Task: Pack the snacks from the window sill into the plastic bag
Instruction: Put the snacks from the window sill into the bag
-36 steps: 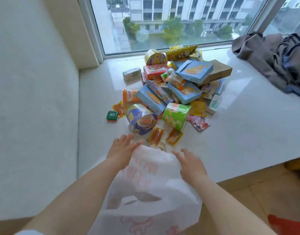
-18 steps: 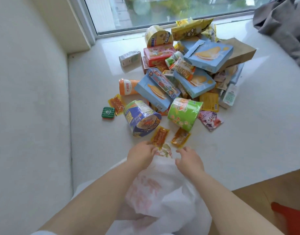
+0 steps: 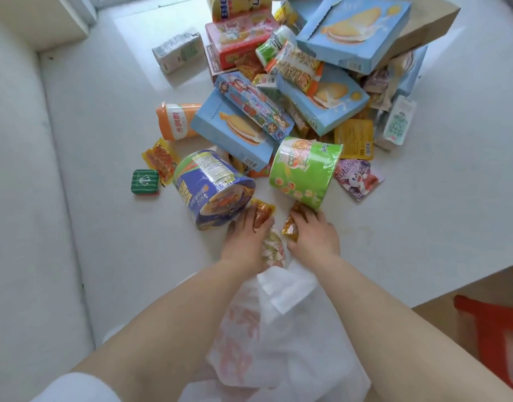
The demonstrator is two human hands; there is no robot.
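Left hand (image 3: 246,236) grasps orange sachet (image 3: 261,216); right hand (image 3: 313,233) grasps second sachet (image 3: 290,226). Plastic bag (image 3: 281,343) lies slack, mouth unheld, near sill edge: sachets may miss opening. Purple cup (image 3: 213,188), touching left hand, may roll.

The one camera sat on my head and looked steeply down and forward over my forearms at the window sill (image 3: 423,227). It was close in, my hands low in the middle, the snack pile filling the top.
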